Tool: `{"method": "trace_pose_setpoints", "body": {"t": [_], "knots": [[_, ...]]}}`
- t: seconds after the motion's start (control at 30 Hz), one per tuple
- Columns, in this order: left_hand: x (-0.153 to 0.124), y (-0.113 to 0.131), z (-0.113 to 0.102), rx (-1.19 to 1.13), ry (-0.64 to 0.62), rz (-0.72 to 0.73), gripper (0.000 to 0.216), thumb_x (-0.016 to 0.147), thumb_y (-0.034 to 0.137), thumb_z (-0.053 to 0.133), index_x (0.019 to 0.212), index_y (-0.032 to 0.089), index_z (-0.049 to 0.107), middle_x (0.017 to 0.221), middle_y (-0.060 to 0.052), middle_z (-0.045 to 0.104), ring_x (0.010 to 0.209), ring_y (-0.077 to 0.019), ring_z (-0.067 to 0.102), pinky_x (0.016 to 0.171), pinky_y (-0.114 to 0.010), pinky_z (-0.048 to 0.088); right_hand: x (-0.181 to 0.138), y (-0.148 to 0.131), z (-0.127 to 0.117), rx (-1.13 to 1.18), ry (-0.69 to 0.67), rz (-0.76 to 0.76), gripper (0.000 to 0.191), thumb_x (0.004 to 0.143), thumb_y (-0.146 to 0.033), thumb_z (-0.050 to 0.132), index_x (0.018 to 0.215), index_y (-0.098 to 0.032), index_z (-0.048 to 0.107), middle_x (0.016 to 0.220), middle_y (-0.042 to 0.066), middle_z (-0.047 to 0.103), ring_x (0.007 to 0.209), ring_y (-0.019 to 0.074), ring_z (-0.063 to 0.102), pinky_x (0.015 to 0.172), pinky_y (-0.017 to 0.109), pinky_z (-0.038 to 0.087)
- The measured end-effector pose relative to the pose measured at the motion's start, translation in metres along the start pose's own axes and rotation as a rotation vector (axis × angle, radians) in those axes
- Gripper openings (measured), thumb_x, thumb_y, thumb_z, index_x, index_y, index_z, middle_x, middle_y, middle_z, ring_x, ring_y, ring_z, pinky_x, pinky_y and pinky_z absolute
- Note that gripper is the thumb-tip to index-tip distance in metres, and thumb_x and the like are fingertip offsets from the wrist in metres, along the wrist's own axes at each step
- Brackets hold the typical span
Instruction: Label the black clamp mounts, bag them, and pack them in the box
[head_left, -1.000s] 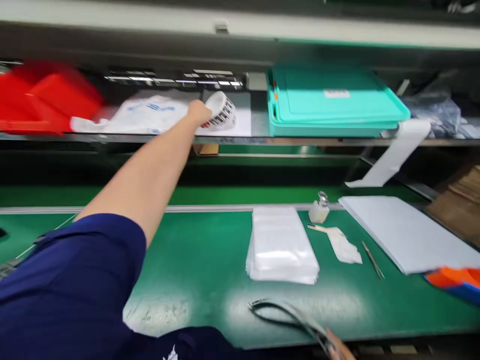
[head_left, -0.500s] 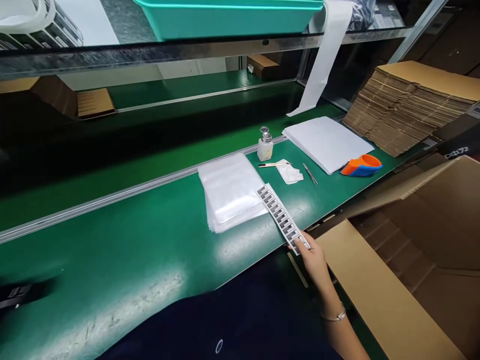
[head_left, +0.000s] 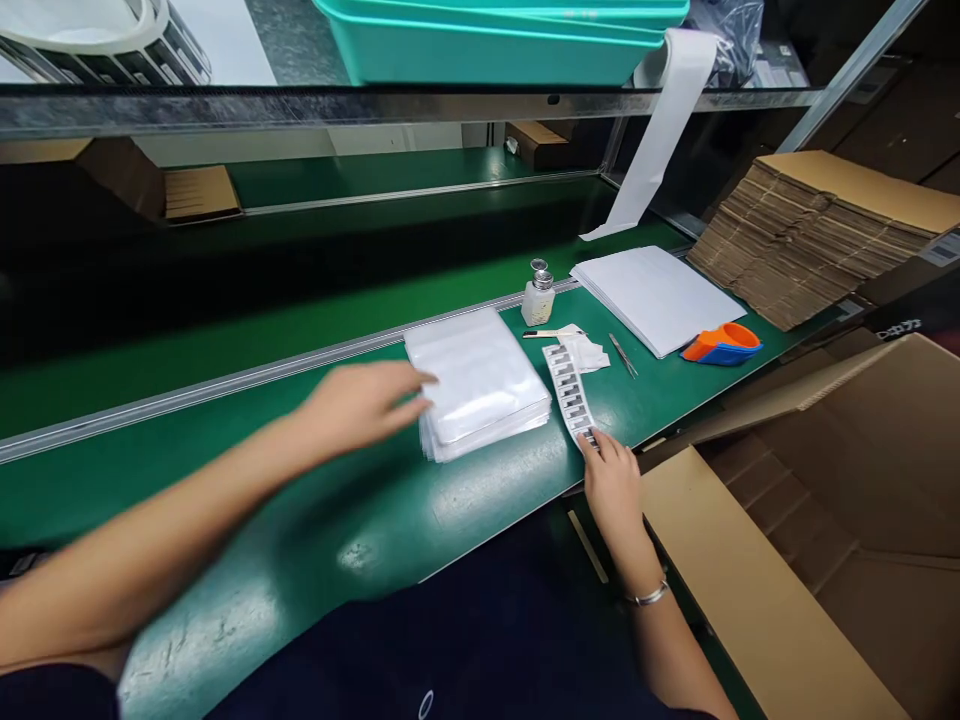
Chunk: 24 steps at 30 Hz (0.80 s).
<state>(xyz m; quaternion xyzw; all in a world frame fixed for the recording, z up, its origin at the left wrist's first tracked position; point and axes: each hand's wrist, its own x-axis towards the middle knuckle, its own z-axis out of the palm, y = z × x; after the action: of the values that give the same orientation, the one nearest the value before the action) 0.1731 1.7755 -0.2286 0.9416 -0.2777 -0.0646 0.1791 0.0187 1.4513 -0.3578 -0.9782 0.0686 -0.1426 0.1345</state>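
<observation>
My left hand (head_left: 361, 402) reaches across the green bench with fingers stretched out, its tips touching the left edge of a stack of clear plastic bags (head_left: 484, 381). My right hand (head_left: 613, 484) rests near the bench's front edge, fingers pressing the near end of a strip of barcode labels (head_left: 569, 392) that lies flat just right of the bag stack. A bracelet shows on my right wrist.
A small pump bottle (head_left: 538, 295), a wipe (head_left: 589, 351), tweezers (head_left: 622, 355), white sheets (head_left: 655, 295) and an orange-blue tool (head_left: 722, 343) lie right. Flat cardboard (head_left: 817, 230) and an open carton (head_left: 847, 520) stand further right. A teal tray (head_left: 495, 40) sits overhead.
My left arm came down from the shelf and now reaches the bag stack. My right hand slid the label strip forward onto the bench beside the bags.
</observation>
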Motion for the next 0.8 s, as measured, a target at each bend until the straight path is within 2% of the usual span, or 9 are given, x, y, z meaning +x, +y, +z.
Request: {"method": "trace_pose_setpoints", "body": {"t": [0.1,0.17,0.23,0.4,0.5,0.57,0.67,0.73,0.8], "knots": [[-0.012,0.007,0.05,-0.017,-0.171,0.049,0.035,0.091,0.035,0.048,0.115,0.02,0.068,0.117,-0.008,0.071,0.108,-0.0274,0.066,0.089,-0.038,0.053,-0.011,0.005,0.006,-0.016,-0.072,-0.037,0.04,0.094,-0.026,0.044,0.131,-0.019,0.059,0.139,0.016,0.056,0.128,0.0361,0.049,0.102,0.06,0.04],[-0.018,0.011,0.079,-0.104,-0.183,0.045,0.04,0.093,0.036,0.041,0.118,0.018,0.066,0.121,-0.01,0.069,0.109,-0.0272,0.065,0.092,-0.038,0.052,-0.019,0.01,0.001,0.036,-0.053,-0.014,0.043,0.096,-0.035,0.044,0.133,-0.018,0.056,0.139,0.017,0.055,0.127,0.0343,0.05,0.102,0.056,0.042],[-0.023,0.016,0.095,-0.207,-0.168,0.04,0.041,0.094,0.038,0.039,0.118,0.018,0.065,0.121,-0.009,0.069,0.109,-0.0265,0.065,0.093,-0.038,0.051,-0.023,0.015,-0.01,0.052,-0.038,0.057,0.044,0.098,-0.039,0.04,0.132,-0.016,0.056,0.136,0.017,0.057,0.126,0.0326,0.052,0.104,0.053,0.041],[-0.025,0.041,0.101,-0.323,-0.237,0.088,0.036,0.093,0.034,0.042,0.115,0.02,0.066,0.119,-0.008,0.07,0.108,-0.025,0.065,0.092,-0.036,0.051,-0.014,0.011,-0.029,-0.133,-0.187,0.233,0.05,0.096,-0.045,0.048,0.129,-0.008,0.055,0.109,0.02,0.071,0.108,0.0353,0.063,0.105,0.058,0.033],[-0.022,0.055,0.103,-0.321,-0.278,0.115,0.035,0.093,0.032,0.044,0.116,0.019,0.066,0.12,-0.008,0.07,0.107,-0.0257,0.065,0.091,-0.037,0.05,-0.007,0.006,-0.025,-0.197,-0.284,0.262,0.059,0.091,-0.048,0.057,0.13,-0.005,0.053,0.099,0.022,0.072,0.1,0.0371,0.066,0.104,0.059,0.032],[-0.021,0.06,0.107,-0.321,-0.291,0.126,0.035,0.093,0.032,0.044,0.117,0.019,0.066,0.12,-0.009,0.07,0.105,-0.026,0.066,0.09,-0.037,0.05,-0.005,0.006,-0.02,-0.124,-0.29,0.269,0.053,0.091,-0.043,0.057,0.13,-0.007,0.053,0.098,0.019,0.073,0.099,0.0349,0.066,0.105,0.058,0.032],[-0.021,0.059,0.112,-0.314,-0.304,0.133,0.035,0.094,0.032,0.044,0.118,0.019,0.065,0.12,-0.009,0.07,0.105,-0.0256,0.066,0.09,-0.036,0.05,-0.004,0.011,-0.02,0.069,-0.168,0.262,0.042,0.092,-0.034,0.05,0.127,-0.011,0.056,0.091,0.011,0.073,0.093,0.0288,0.067,0.11,0.06,0.027],[-0.018,0.056,0.11,-0.301,-0.307,0.138,0.034,0.094,0.031,0.044,0.118,0.019,0.065,0.12,-0.009,0.07,0.105,-0.0256,0.066,0.091,-0.037,0.05,-0.002,0.012,-0.028,0.189,-0.003,0.249,0.04,0.091,-0.035,0.047,0.123,-0.014,0.06,0.089,0.008,0.073,0.089,0.026,0.066,0.112,0.061,0.026],[-0.012,0.055,0.102,-0.294,-0.275,0.172,0.034,0.094,0.03,0.044,0.118,0.019,0.064,0.12,-0.01,0.069,0.108,-0.0258,0.065,0.094,-0.038,0.049,0.002,0.01,-0.044,0.299,0.17,0.221,0.036,0.092,-0.038,0.048,0.115,-0.017,0.065,0.092,0.007,0.072,0.088,0.0243,0.066,0.111,0.06,0.03]]}}
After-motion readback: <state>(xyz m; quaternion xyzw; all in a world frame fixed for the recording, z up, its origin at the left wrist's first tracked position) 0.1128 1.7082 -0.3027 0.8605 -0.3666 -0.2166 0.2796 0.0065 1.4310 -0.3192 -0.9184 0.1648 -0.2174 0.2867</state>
